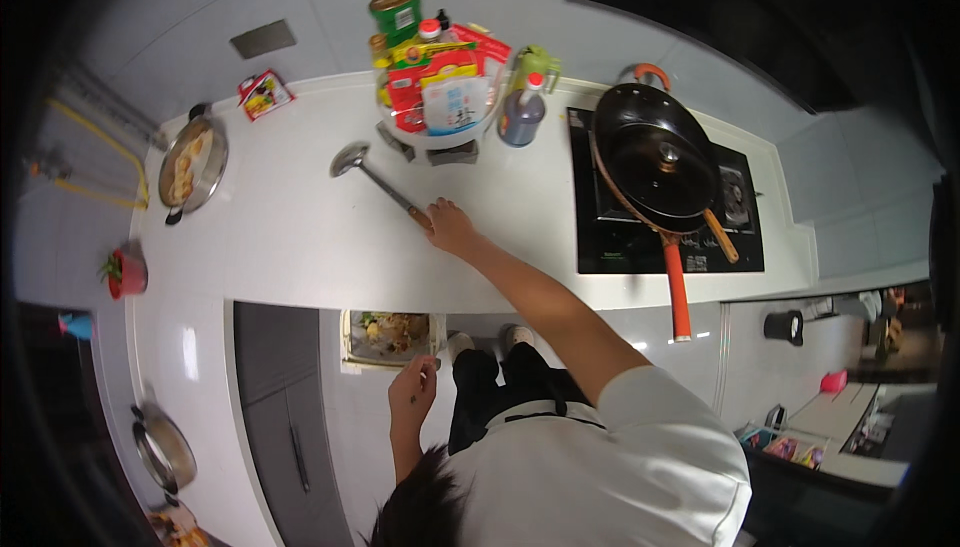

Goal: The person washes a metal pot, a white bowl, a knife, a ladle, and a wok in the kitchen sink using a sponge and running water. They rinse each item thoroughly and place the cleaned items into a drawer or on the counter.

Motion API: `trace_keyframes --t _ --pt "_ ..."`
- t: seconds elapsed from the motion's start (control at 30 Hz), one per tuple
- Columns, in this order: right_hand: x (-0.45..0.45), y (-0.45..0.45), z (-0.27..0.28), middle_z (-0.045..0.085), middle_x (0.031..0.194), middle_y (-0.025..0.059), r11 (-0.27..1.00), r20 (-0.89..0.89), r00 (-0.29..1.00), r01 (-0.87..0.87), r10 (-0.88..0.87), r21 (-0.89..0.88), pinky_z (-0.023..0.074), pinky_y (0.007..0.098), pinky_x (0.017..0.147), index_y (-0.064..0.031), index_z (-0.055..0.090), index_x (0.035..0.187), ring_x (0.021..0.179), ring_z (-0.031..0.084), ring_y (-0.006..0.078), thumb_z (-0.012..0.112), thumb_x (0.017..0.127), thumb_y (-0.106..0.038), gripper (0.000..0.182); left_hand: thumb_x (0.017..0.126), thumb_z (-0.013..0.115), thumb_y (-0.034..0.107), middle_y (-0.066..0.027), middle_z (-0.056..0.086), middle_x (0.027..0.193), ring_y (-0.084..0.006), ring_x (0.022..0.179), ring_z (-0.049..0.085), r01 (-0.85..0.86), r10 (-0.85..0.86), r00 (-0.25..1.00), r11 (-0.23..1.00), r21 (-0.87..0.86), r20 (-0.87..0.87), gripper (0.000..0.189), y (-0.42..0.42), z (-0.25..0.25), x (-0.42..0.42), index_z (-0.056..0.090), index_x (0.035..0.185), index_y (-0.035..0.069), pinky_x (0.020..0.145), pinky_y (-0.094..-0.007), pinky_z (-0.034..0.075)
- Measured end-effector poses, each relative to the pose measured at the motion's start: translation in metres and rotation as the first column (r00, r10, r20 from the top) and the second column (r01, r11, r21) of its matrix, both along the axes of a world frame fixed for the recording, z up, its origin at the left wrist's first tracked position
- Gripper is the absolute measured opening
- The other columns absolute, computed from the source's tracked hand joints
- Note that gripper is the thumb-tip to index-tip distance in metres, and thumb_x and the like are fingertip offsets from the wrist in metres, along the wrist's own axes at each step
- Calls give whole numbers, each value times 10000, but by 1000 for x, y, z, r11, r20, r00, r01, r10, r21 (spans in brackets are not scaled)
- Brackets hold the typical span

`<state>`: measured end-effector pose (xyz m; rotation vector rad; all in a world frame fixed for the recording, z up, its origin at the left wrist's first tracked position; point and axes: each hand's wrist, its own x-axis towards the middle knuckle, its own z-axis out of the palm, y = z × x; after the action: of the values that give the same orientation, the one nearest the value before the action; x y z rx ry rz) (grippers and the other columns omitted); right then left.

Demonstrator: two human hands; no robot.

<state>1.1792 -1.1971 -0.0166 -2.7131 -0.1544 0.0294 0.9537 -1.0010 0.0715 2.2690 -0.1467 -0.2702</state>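
A metal ladle [382, 182] with a wooden grip lies on the white countertop [300, 247], its bowl pointing to the far left. My right hand [448, 226] is closed around the end of its handle. Lower down, my left hand [412, 391] hangs in front of the counter's edge, near a bin [346, 341] holding food scraps. Its fingers are curled, and a small dark bit shows at the fingertips; whether it is held is unclear. Beyond the ladle stands a white seasoning rack [442, 140] packed with bags and bottles.
A wok [611, 164] with a red handle [676, 288] jutting past the counter edge sits on the black gas hob [592, 251]; a knobbed lid [667, 157] lies over it. A dark sauce bottle [520, 123] stands beside the rack. At left are a steel pan [217, 164] with food and a pot [176, 449].
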Motion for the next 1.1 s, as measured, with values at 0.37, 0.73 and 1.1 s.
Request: trace_keyframes --t 0.37,0.73,1.1 --pt "-58 -408 139 584 1017 222 763 217 856 517 -470 -387 486 412 785 -50 573 1060 908 593 341 647 749 -321 420 822 592 120 -58 584 700 -165 558 549 437 -445 896 875 -210 10 127 -171 25 36 563 934 68 516 -284 429" --pt "-26 -453 131 628 918 228 933 -114 949 259 -294 -250 480 414 802 10 619 937 892 608 350 699 624 -391 515 864 591 288 -110 589 759 -169 612 598 185 -485 791 770 -610 -373 453 -378 37 -26 354 1119 -2 568 -270 494" --pt "-61 -390 265 630 731 199 983 302 941 176 -150 -59 496 408 661 13 594 850 706 626 349 705 646 -317 404 853 586 288 -133 566 816 -203 715 600 117 -514 755 717 -687 -408 455 -403 18 -48 313 1055 -14 634 -311 485"
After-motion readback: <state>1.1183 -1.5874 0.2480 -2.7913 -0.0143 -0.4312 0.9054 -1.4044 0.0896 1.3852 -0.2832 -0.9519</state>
